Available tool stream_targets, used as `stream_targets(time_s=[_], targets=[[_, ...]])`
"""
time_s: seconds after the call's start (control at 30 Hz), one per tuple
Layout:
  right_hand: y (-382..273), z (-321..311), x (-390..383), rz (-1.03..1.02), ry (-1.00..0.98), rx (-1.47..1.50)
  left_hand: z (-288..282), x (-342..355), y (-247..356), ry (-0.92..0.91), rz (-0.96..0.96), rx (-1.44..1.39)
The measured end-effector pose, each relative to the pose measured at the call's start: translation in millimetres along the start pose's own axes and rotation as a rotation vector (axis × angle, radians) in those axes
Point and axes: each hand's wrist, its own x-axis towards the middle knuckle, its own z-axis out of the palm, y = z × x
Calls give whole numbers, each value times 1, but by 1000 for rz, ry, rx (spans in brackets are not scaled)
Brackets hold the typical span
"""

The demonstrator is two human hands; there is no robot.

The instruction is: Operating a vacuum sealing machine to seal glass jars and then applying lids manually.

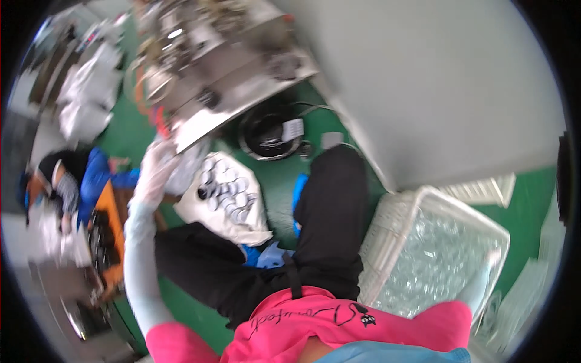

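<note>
My left hand [158, 162], in a white glove below a pale sleeve, is raised at the near left corner of the metal workbench [203, 124]. Its fingers are blurred, close to a red-orange piece [160, 121] at the bench edge. Behind the hand hangs a clear plastic bag [189, 168]; whether they touch does not show. My right hand [493, 258] is over the far right side of a white plastic basket [396, 233]. That basket is full of clear, shiny small pieces [433, 263]. The right fingers are too small and smeared to read.
A cream sack [257, 224] with several white and dark round pieces [227, 190] lies before my legs. Under the bench stands a black round tub [266, 133]. A pale wall [436, 91] rises on the right. At left, another person in blue [97, 175] sits by an orange-edged table [110, 209].
</note>
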Motion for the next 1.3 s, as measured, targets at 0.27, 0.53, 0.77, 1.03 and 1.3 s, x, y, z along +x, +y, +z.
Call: stream_targets(time_s=[0.27, 0.53, 0.77, 1.03, 1.3], targets=[[-271, -237, -131, 397, -307, 773, -6, -6, -14, -9, -42, -147], [-570, -389, -125, -445, -546, 1364, 40, 57, -28, 141, -169, -622], [-866, -367, -166, -935, -811, 1468, 93, 135, -47, 342, -244, -715], [-997, -328, -252, -945, -863, 1289, 124, 187, -74, 461, -121, -715], [-1048, -320, -297, -858, -1005, 1601, 103, 123, -85, 486, -134, -807]])
